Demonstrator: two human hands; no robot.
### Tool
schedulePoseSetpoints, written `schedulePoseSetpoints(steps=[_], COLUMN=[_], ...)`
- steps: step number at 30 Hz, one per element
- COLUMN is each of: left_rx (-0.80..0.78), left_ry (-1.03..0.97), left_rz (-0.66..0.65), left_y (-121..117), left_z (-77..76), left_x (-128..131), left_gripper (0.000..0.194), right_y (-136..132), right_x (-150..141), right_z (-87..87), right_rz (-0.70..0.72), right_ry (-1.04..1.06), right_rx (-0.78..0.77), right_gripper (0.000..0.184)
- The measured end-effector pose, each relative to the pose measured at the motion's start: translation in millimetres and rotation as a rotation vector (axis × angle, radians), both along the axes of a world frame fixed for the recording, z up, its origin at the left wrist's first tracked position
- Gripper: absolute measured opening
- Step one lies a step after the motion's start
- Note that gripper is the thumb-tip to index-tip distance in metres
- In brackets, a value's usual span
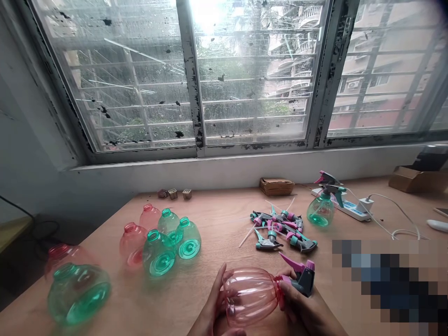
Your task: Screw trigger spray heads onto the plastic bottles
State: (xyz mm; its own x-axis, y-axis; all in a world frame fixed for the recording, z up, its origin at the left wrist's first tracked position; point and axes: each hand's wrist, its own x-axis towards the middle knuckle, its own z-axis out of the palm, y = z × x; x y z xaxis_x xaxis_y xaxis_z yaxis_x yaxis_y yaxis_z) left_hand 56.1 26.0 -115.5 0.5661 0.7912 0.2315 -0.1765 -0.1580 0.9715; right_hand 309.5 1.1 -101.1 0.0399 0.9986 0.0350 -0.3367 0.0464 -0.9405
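Observation:
A clear pink spray bottle (250, 296) lies on its side between my hands at the table's front, its neck to the right. My left hand (215, 303) is wrapped round the base end of the bottle. The fingers of my right hand (297, 301) close on the pink collar where a grey and pink trigger spray head (305, 277) meets the neck; I cannot tell how tightly the head sits. Just beyond lies a pile of loose trigger spray heads (280, 228) in grey, pink and teal, some with thin tubes.
Several headless green bottles (159, 254) and pink bottles (131, 245) stand on the left. At the back right are a green bottle with its spray head (320, 210), a white power strip (352, 210) with cables and a cardboard box (416, 179). A small brown box (276, 186) sits by the wall.

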Motion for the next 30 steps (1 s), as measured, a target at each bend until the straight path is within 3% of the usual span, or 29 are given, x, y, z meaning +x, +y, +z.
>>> schedulePoseSetpoints(steps=[8,15,21,25,30], left_rx=[0.002,-0.162,-0.117,-0.143,-0.038], left_ry=[0.008,0.028,0.081,0.034,-0.019], left_rz=[-0.05,-0.03,0.043,-0.002,-0.062], left_y=[0,-6,-5,-3,-3], left_z=[3.5,7.9,10.5,12.2,13.6], left_x=[-4,-7,-4,2,3], left_gripper=[0.109,0.101,0.107,0.112,0.115], right_y=[2,1,1,1,1], right_x=[2,1,2,2,1], right_z=[-3.1,-2.8,-2.3,-2.1,-1.3], right_rz=[0.013,0.003,0.0,0.001,0.0], right_ry=[-0.012,-0.016,-0.021,-0.007,0.009], right_rx=[0.001,0.007,0.011,0.008,0.005], right_gripper=[0.043,0.044,0.044,0.043,0.043])
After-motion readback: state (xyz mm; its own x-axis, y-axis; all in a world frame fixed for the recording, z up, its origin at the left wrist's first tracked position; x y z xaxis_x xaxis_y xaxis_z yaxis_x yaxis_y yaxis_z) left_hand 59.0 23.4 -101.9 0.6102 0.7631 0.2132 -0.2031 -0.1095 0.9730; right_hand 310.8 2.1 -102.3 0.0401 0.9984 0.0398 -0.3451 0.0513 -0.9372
